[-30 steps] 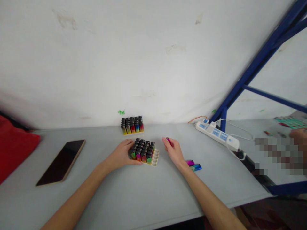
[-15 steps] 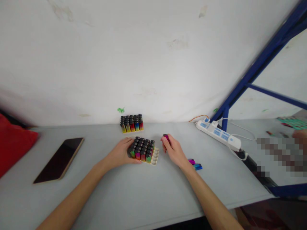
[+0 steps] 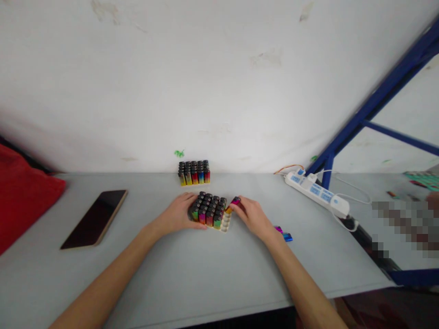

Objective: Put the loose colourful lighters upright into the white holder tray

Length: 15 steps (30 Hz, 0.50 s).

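Observation:
Several colourful lighters [image 3: 209, 211] with black tops stand upright in rows in a pale tray [image 3: 225, 223]. One column of round slots along the tray's right side is bare. My left hand [image 3: 180, 212] is wrapped round the left side of this filled tray. Between the fingers of my right hand [image 3: 252, 215] is a purple and yellow lighter [image 3: 233, 205], tilted, at the tray's back right corner by the bare slots. Beside my right forearm, a purple lighter [image 3: 278, 229] and a blue lighter [image 3: 287, 236] lie on the table, partly hidden.
A second tray of lighters [image 3: 194, 173] stands near the wall. A dark tablet [image 3: 94, 219] and red cloth [image 3: 27, 192] lie left. On the right are a white power strip [image 3: 317, 193] with cables and a blue metal frame [image 3: 343, 137]. Another person's hand [image 3: 432, 201] shows at the far right.
My right hand has brought the lighter left to the tray's edge and tipped it, showing its yellow end. My left hand still holds the tray. The whole view has shifted slightly.

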Each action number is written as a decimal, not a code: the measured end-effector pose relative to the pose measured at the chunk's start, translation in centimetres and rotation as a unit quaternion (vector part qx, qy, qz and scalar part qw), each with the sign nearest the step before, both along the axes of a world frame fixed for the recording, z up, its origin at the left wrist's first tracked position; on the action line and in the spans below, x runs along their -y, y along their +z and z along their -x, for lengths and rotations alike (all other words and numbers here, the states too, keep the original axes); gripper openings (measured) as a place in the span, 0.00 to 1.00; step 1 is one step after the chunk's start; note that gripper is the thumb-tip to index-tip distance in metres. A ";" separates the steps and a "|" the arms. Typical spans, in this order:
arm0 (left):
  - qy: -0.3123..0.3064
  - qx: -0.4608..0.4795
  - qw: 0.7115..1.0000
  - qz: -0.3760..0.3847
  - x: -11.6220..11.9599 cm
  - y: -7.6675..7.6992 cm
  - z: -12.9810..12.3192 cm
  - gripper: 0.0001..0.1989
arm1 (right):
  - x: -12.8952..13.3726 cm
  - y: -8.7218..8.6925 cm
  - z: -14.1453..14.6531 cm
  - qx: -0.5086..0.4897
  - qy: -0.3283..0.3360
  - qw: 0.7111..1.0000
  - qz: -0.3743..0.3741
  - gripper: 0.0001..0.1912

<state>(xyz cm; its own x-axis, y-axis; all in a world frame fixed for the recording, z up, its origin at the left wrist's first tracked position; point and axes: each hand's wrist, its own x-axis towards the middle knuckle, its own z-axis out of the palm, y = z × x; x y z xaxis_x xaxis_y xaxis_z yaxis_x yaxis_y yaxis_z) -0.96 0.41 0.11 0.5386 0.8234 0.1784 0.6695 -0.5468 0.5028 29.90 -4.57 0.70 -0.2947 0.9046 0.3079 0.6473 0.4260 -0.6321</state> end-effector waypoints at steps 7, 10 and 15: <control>-0.006 -0.016 1.000 -0.014 0.3 0.7 -0.3 0.43 | 0.1 0.1 -0.2 0.023 0.026 0.999 -0.002 0.13; -0.009 -0.015 1.000 -0.016 0.2 0.6 -0.2 0.42 | 0.2 0.1 0.7 0.037 0.026 0.999 0.007 0.07; -0.006 -0.025 1.000 -0.013 -0.2 0.4 -0.1 0.43 | 0.5 1.1 -0.1 0.033 0.037 0.999 0.005 0.09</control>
